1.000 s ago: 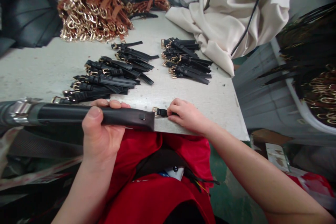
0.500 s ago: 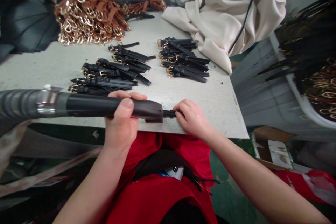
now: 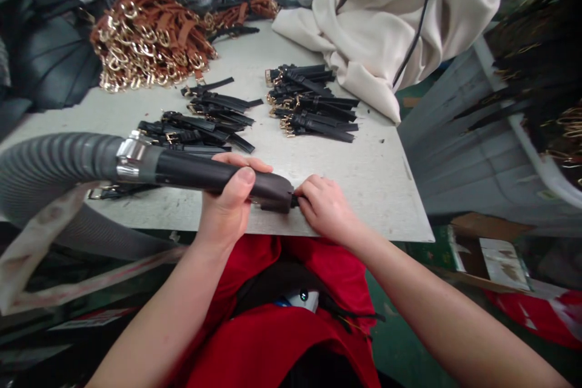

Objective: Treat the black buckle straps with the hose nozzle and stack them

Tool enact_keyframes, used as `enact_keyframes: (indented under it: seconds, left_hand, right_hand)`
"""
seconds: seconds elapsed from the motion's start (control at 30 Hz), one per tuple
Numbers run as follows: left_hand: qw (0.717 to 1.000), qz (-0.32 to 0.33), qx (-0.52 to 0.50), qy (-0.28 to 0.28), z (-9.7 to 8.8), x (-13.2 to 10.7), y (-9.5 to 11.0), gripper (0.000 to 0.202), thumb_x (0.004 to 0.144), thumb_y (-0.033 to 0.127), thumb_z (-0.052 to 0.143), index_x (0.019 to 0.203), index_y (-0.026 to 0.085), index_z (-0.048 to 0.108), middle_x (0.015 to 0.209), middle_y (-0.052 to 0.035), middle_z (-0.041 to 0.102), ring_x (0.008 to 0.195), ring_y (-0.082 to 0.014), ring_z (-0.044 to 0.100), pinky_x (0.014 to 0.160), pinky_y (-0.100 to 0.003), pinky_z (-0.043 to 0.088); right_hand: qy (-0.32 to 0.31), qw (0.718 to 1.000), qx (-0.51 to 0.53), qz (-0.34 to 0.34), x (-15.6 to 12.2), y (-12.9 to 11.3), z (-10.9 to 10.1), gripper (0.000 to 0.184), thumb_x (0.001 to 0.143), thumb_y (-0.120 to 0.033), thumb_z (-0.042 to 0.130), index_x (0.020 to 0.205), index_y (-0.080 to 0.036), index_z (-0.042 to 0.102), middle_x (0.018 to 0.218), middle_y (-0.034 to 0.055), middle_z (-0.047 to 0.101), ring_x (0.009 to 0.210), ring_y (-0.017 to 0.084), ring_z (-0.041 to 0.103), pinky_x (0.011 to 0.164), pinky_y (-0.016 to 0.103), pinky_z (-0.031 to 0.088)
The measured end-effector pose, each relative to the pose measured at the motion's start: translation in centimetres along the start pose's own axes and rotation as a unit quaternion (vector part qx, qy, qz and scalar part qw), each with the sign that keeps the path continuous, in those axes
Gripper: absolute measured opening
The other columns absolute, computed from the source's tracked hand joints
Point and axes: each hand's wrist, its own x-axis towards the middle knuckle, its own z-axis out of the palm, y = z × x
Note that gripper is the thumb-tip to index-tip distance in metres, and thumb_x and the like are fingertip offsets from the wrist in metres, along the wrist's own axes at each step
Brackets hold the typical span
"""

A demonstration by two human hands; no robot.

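Observation:
My left hand (image 3: 230,200) is wrapped round a black hot-air nozzle or vacuum wand (image 3: 195,173), which one I cannot tell; a ribbed grey hose (image 3: 82,154) is clamped to its back end. Its flattened tip points right, just above the table's front edge. At that tip my right hand (image 3: 325,203) pinches a short black strap (image 3: 294,200). Most of the strap is hidden by the nozzle and my fingers. Behind my hands lie bundles of black straps with gold buckles (image 3: 213,127), and more black buckled straps (image 3: 313,103) sit farther right.
Brown straps with gold clasps (image 3: 150,42) are heaped at the back left. Cream fabric (image 3: 377,24) drapes over the back right of the table (image 3: 386,194). A grey bin (image 3: 454,115) stands on the right, with a cardboard box (image 3: 486,254) below it.
My left hand has moved right with the nozzle, whose tip now nearly meets my right fingers. Less of the strap shows, and the hose bends more.

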Motion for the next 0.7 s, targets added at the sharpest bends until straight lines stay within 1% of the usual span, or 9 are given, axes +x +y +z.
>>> enact_keyframes:
  seconds: [0.1, 0.17, 0.23, 0.3, 0.4, 0.5, 0.57, 0.63, 0.7]
  left_hand:
    - [0.999, -0.009, -0.008, 0.038, -1.4, 0.1, 1.0, 0.02, 0.06, 0.025, 0.079, 0.072, 0.023, 0.063, 0.064, 0.0046, 0.069, 0.068, -0.0168, 0.067, 0.071, -0.033, 0.057]
    - [0.996, 0.013, -0.002, 0.083, -2.9, -0.2, 2.3, 0.019, 0.057, 0.022, 0.079, 0.069, 0.023, 0.064, 0.062, 0.0059, 0.069, 0.067, -0.0149, 0.066, 0.072, -0.031, 0.057]
    - [0.992, 0.029, 0.004, 0.125, -4.3, -0.9, 3.7, 0.018, 0.056, 0.021, 0.078, 0.069, 0.022, 0.066, 0.062, 0.0066, 0.069, 0.066, -0.013, 0.064, 0.073, -0.029, 0.057]
    - [0.988, 0.033, 0.004, 0.15, -5.1, -1.8, 4.8, 0.017, 0.056, 0.022, 0.078, 0.069, 0.022, 0.067, 0.063, 0.0062, 0.069, 0.068, -0.0123, 0.063, 0.073, -0.028, 0.058]
    - [0.986, 0.019, -0.009, 0.167, -5.4, -2.9, 5.3, 0.017, 0.054, 0.024, 0.079, 0.068, 0.022, 0.068, 0.064, 0.0057, 0.069, 0.069, -0.0124, 0.061, 0.072, -0.027, 0.058]
    - [0.982, -0.006, -0.025, 0.186, -5.5, -3.3, 5.2, 0.019, 0.053, 0.027, 0.08, 0.067, 0.022, 0.069, 0.064, 0.0058, 0.068, 0.07, -0.0128, 0.061, 0.071, -0.028, 0.059]
    - [0.981, -0.019, -0.028, 0.193, -5.6, -3.4, 5.0, 0.02, 0.052, 0.029, 0.081, 0.068, 0.023, 0.069, 0.064, 0.0059, 0.067, 0.069, -0.0132, 0.06, 0.07, -0.029, 0.06]
    - [0.981, -0.023, -0.023, 0.193, -5.8, -3.5, 5.0, 0.021, 0.052, 0.029, 0.081, 0.068, 0.023, 0.069, 0.064, 0.0061, 0.066, 0.068, -0.0134, 0.06, 0.07, -0.029, 0.06]
    - [0.982, -0.024, -0.017, 0.188, -6.0, -3.6, 5.1, 0.02, 0.052, 0.029, 0.081, 0.068, 0.024, 0.069, 0.064, 0.0062, 0.066, 0.068, -0.0134, 0.06, 0.071, -0.028, 0.06]
  right_hand:
    - [0.002, 1.0, 0.002, -0.005, 0.0, 0.2, 0.2, 0.022, 0.092, -0.017, 0.046, 0.1, -0.015, 0.066, 0.098, 0.0117, 0.065, 0.092, 0.025, 0.057, 0.082, 0.038, 0.042]
    - [0.005, 1.0, 0.008, -0.005, 0.0, 0.3, 0.3, 0.022, 0.091, -0.017, 0.046, 0.1, -0.016, 0.066, 0.099, 0.0111, 0.065, 0.093, 0.024, 0.057, 0.082, 0.038, 0.042]
    - [0.013, 1.0, 0.021, -0.006, -0.1, 0.4, 0.2, 0.024, 0.092, -0.016, 0.044, 0.103, -0.016, 0.065, 0.1, 0.0111, 0.065, 0.094, 0.025, 0.058, 0.083, 0.039, 0.043]
    - [0.021, 0.999, 0.034, -0.021, 0.0, 0.5, -0.1, 0.026, 0.092, -0.017, 0.044, 0.109, -0.017, 0.064, 0.102, 0.0111, 0.064, 0.095, 0.024, 0.057, 0.084, 0.039, 0.043]
    - [-0.003, 0.997, 0.034, -0.074, 0.7, 0.5, -0.9, 0.027, 0.091, -0.023, 0.051, 0.115, -0.021, 0.063, 0.106, 0.0103, 0.062, 0.097, 0.024, 0.057, 0.085, 0.039, 0.043]
    - [-0.069, 0.991, 0.027, -0.11, 1.8, 0.5, -1.5, 0.025, 0.088, -0.024, 0.057, 0.112, -0.022, 0.064, 0.105, 0.0088, 0.062, 0.095, 0.023, 0.057, 0.085, 0.037, 0.043]
    - [-0.094, 0.988, 0.037, -0.115, 2.2, 0.6, -1.6, 0.021, 0.088, -0.023, 0.058, 0.107, -0.021, 0.065, 0.103, 0.0081, 0.061, 0.093, 0.021, 0.057, 0.084, 0.035, 0.044]
    - [-0.091, 0.988, 0.05, -0.114, 2.4, 0.9, -1.4, 0.015, 0.087, -0.023, 0.06, 0.1, -0.02, 0.065, 0.1, 0.0078, 0.06, 0.092, 0.021, 0.057, 0.082, 0.034, 0.045]
    - [-0.072, 0.989, 0.056, -0.118, 2.3, 1.1, -1.0, 0.013, 0.087, -0.024, 0.06, 0.098, -0.019, 0.064, 0.099, 0.0078, 0.06, 0.091, 0.021, 0.056, 0.081, 0.034, 0.045]
